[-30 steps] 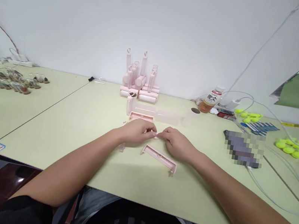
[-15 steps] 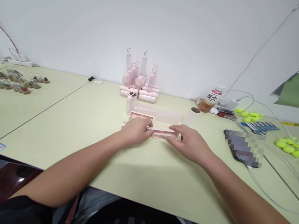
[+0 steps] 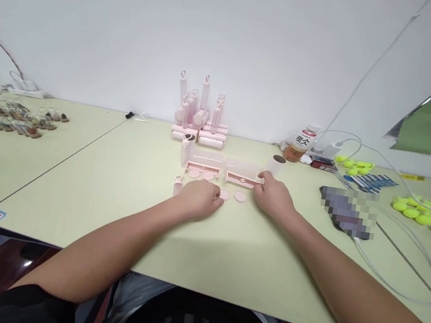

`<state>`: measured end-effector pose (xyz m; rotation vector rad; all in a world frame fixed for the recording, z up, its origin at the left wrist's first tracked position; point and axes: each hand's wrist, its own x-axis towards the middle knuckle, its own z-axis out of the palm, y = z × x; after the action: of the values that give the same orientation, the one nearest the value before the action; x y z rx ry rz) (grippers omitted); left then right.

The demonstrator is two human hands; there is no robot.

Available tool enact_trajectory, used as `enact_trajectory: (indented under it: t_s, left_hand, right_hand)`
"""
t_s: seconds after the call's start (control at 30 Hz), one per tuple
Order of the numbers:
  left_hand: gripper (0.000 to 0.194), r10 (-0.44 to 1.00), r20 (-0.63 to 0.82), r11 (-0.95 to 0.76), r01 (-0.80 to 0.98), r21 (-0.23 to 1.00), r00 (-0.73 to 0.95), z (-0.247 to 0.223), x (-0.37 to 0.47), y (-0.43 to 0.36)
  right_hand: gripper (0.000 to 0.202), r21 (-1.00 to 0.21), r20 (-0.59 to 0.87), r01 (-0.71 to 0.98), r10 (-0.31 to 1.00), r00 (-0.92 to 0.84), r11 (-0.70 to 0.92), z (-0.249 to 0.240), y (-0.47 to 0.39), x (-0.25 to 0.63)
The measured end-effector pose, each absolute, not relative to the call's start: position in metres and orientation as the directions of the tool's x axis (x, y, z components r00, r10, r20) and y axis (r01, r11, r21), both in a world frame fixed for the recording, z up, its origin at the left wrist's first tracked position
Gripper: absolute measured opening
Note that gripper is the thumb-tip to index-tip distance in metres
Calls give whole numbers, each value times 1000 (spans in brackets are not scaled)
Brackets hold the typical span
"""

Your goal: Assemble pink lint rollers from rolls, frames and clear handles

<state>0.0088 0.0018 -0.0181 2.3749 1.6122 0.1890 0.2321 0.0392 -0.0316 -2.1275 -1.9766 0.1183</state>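
My right hand (image 3: 274, 195) grips the right end of a pink tray-like holder (image 3: 240, 179), which lies in front of a translucent sleeve (image 3: 241, 168). Nearer to me, my left hand (image 3: 199, 199) rests on the table with curled fingers beside a pink disc (image 3: 224, 195); whether it holds anything is hidden. Another pink disc (image 3: 239, 196) lies between the hands. A second pink holder (image 3: 202, 171) is behind my left hand, with discs at its front. Left of that hand stands a small pink piece with a loop (image 3: 178, 186).
Pink rollers (image 3: 211, 139) are stacked by the wall. A roll (image 3: 276, 164) stands behind my right hand, near a bottle (image 3: 301, 142). Rightward lie a phone (image 3: 344, 212), a cable and yellow-green pieces (image 3: 420, 213). Bagged brushes (image 3: 14, 116) are far left.
The pink holder has moved from between both hands to the back, beside the other one. My left hand has let go of it and come slightly nearer, uncovering discs.
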Motion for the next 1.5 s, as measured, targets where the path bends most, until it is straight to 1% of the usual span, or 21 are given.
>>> enact_trajectory:
  t_s: [0.1,0.2,0.37,0.47,0.57,0.73,0.8,0.93,1.0,1.1,1.23,1.5]
  left_hand:
    - [34,915,-78,-368,899,237,395,-16,14,-5]
    - [34,899,-90,-406,894,190,428,-16,17,-7]
    - [39,898,-54,-424,891,160,437,-21,16,-6]
    - [41,906,-72,-404,903,147,418,-22,15,-6]
    - [39,895,-95,-422,897,129,435,-22,15,-6]
    - [44,885,-121,-435,892,128,449,-23,16,-3]
    - [47,885,-127,-432,892,131,448,-24,17,-1]
    - [52,887,-139,-420,895,150,440,-26,18,4]
    - [53,887,-147,-414,895,165,438,-26,19,6]
    - [54,887,-161,-403,895,191,433,-25,19,8]
    - [54,883,-170,-397,890,224,437,-23,21,10]
    - [54,888,-166,-394,895,209,429,-24,21,12]
  right_hand:
    - [39,-205,87,976,992,90,-71,-35,41,230]
    - [38,-233,89,971,993,73,-50,-37,44,232]
    - [37,-354,104,935,993,52,-12,-40,43,233]
    - [30,-441,114,896,993,5,46,-41,39,234]
    - [24,-465,114,879,992,-52,100,-41,36,236]
    - [22,-420,149,898,986,-78,134,-35,27,238]
    - [21,-386,172,904,977,-126,185,-32,22,235]
    - [27,-317,95,897,951,-294,309,-33,14,228]
    - [29,-268,63,907,945,-320,325,-35,14,226]
    - [34,-213,56,931,955,-292,297,-39,18,227]
    - [37,-190,31,953,971,-236,238,-40,20,227]
    - [37,-132,-22,975,982,-185,181,-35,17,224]
